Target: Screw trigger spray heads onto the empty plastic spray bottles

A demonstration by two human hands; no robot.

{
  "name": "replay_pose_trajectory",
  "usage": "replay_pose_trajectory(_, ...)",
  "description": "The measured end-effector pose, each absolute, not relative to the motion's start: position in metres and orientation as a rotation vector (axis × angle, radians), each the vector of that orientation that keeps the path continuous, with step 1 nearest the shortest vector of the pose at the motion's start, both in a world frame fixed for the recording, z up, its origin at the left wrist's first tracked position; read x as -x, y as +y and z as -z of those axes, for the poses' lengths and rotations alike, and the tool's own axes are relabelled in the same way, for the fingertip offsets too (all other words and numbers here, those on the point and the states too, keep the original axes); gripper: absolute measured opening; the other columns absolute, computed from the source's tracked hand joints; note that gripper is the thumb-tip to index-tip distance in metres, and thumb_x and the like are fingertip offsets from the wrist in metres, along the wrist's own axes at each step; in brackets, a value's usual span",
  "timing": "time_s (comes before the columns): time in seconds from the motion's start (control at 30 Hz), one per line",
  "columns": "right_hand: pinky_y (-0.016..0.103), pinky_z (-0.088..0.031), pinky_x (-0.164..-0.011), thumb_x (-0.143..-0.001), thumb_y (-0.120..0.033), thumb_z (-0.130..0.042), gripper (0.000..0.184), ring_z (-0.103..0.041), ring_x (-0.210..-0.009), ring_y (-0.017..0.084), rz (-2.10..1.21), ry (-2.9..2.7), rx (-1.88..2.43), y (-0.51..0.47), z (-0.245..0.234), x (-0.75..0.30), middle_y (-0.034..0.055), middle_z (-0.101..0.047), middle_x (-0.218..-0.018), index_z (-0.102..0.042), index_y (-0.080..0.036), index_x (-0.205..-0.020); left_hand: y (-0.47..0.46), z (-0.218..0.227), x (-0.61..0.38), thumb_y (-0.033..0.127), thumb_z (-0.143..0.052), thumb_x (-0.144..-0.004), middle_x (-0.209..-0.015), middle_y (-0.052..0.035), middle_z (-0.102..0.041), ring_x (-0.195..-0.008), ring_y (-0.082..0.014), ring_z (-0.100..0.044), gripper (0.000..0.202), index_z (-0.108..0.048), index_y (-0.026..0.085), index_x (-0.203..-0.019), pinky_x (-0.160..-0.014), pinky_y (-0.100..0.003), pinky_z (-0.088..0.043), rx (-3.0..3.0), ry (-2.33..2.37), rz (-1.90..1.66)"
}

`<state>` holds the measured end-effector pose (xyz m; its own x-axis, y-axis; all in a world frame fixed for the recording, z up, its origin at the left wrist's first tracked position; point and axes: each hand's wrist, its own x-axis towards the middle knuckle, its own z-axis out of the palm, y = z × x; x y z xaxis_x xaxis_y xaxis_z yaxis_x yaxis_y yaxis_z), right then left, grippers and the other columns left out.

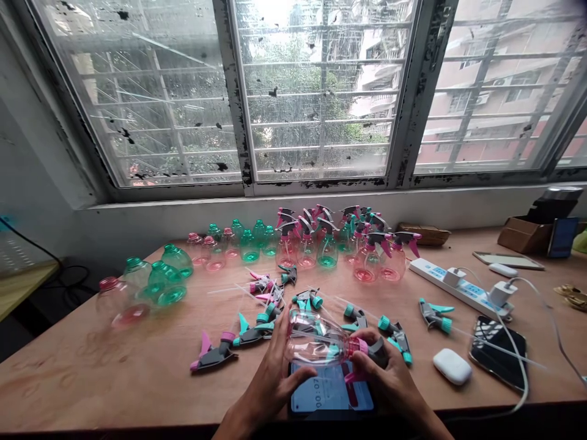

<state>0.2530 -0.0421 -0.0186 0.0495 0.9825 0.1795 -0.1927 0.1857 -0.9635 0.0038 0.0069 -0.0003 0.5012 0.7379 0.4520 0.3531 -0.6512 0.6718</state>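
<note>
I'm in what looks like a plain, daylit workroom: a long wooden desk (156, 366) under barred windows (316, 110) with chipped frames (237, 91), spray bottles (327, 252) clustered along the back, loose trigger heads (215, 354) strewn midway, a power strip (440, 280) with chargers (501, 293) off to the right.

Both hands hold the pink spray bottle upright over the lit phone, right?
Not upright: the head view shows the pink spray bottle on its side, between the left hand and the right hand. Both hands do hold it over the lit phone.
</note>
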Motion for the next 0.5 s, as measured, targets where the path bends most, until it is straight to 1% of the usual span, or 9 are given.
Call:
replay_pose_trajectory(0.07, 0.024, -0.049, -0.057, -0.081, -0.044, -0.078, 0.031, -0.056, -0.063, 0.014, -1.122, -1.127, 0.97, -0.0414, 0.0191, -0.2537, -0.0026, -0.06, -0.073, -0.064, -0.02, -0.095, 0.0073, 0.0002, -0.0042, 0.056, -0.062, -0.088, -0.167, -0.0124, -0.008, -0.152, -0.0403, -0.009, 0.092, -0.006, 0.034, -0.158, -0.12, -0.062, -0.018, -2.256, 0.895, -1.028)
replay_pose_trajectory(0.13, 0.024, -0.048, -0.056, -0.081, -0.044, -0.078, 0.031, -0.055, -0.062, 0.014, -1.094, -1.127, 0.991, -0.0409, 0.0197, -0.2544, -0.0028, -0.059, -0.073, -0.065, -0.019, -0.094, 0.0073, 0.0013, -0.005, 0.052, -0.063, -0.09, -0.167, -0.0106, -0.009, -0.152, -0.0387, -0.01, 0.09, -0.006, 0.036, -0.158, -0.12, -0.06, -0.019, -2.266, 0.879, -1.055)
replay_pose_trajectory(0.27, 0.024, -0.047, -0.055, -0.081, -0.045, -0.078, 0.032, -0.054, -0.06, 0.014, -1.061, -1.128, 1.007, -0.0406, 0.0209, -0.255, -0.0028, -0.059, -0.07, -0.064, -0.019, -0.094, 0.0059, 0.0039, -0.006, 0.042, -0.056, -0.097, -0.167, -0.0088, -0.013, -0.151, -0.0339, -0.02, 0.08, -0.003, 0.037, -0.157, -0.121, -0.057, -0.022, -2.241, 0.868, -1.055)
replay_pose_trajectory(0.33, 0.025, -0.049, -0.056, -0.081, -0.045, -0.078, 0.032, -0.054, -0.06, 0.014, -1.068, -1.132, 1.016, -0.0405, 0.0215, -0.255, -0.0026, -0.058, -0.071, -0.064, -0.019, -0.094, 0.0051, 0.0043, -0.0055, 0.041, -0.056, -0.098, -0.167, -0.0091, -0.012, -0.151, -0.0333, -0.024, 0.081, 0.0, 0.037, -0.157, -0.121, -0.057, -0.021, -2.232, 0.871, -1.035)
replay_pose_trajectory(0.43, 0.027, -0.051, -0.058, -0.08, -0.045, -0.078, 0.033, -0.056, -0.063, 0.016, -1.094, -1.137, 1.021, -0.0403, 0.0216, -0.2548, -0.002, -0.059, -0.073, -0.064, -0.019, -0.095, 0.0052, 0.0042, -0.0044, 0.045, -0.063, -0.093, -0.167, -0.0106, -0.009, -0.152, -0.0345, -0.019, 0.093, 0.002, 0.035, -0.157, -0.121, -0.057, -0.021, -2.236, 0.866, -1.018)
replay_pose_trajectory(0.5, 0.027, -0.052, -0.057, -0.08, -0.045, -0.078, 0.033, -0.057, -0.062, 0.016, -1.095, -1.138, 1.022, -0.0402, 0.0208, -0.2543, -0.0019, -0.06, -0.073, -0.064, -0.019, -0.095, 0.0059, 0.004, -0.0041, 0.045, -0.065, -0.091, -0.167, -0.0107, -0.011, -0.152, -0.0349, -0.015, 0.094, 0.0, 0.035, -0.158, -0.121, -0.058, -0.019, -2.245, 0.878, -1.016)
